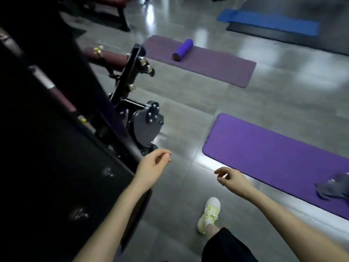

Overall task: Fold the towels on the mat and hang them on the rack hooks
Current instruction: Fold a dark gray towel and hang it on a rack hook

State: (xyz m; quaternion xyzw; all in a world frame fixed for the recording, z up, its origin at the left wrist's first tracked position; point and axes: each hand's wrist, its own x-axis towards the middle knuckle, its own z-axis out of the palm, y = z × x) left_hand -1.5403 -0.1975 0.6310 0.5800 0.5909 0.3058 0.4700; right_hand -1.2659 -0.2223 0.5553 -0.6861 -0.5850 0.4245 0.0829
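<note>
A crumpled grey towel (333, 188) lies on the bright purple mat (273, 152) at the right edge of the head view. A black rack panel (56, 157) stands on the left and carries two metal hooks (108, 172), both bare. My left hand (153, 165) hangs beside the rack's edge with loosely curled fingers and holds nothing. My right hand (231, 179) hovers over the grey floor, just short of the mat's near edge, fingers relaxed and empty. The towel lies well to the right of both hands.
A black gym machine (139, 103) with bolts and a pulley stands behind the rack. Farther back lie a dull purple mat (207, 61) with a ribbed purple roller (183, 50) and a blue mat (268, 21). My foot in a white shoe (208, 214) stands on the floor.
</note>
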